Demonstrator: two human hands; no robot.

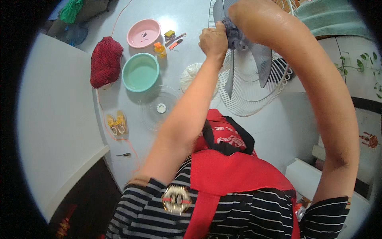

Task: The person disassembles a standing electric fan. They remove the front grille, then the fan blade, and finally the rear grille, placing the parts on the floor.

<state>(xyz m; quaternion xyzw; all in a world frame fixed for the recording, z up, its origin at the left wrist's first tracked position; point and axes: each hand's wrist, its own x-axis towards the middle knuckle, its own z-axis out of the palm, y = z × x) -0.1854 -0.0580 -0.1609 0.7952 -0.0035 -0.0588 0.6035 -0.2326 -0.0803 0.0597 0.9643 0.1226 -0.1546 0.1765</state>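
At the upper middle is an electric fan with grey translucent blades [260,65] around a dark hub [238,43]. Its white wire rear guard [248,108] spreads behind the blades. My left hand [214,42] is closed against the left side of the hub and blades, its thumb up and its fingertips partly hidden. From the right my other arm arches over the fan. Only the bent wrist and back of my right hand [242,14] show at the top; its fingers are hidden behind the arm and the blades.
Left on the floor are a pink basin [133,42], a green basin with water [133,84], an orange-topped spray bottle [160,50], a sponge [170,34] and a round clear guard [149,109]. A red-covered bundle [106,63], yellow shoes [117,122] and an orange cord [104,119] lie further left.
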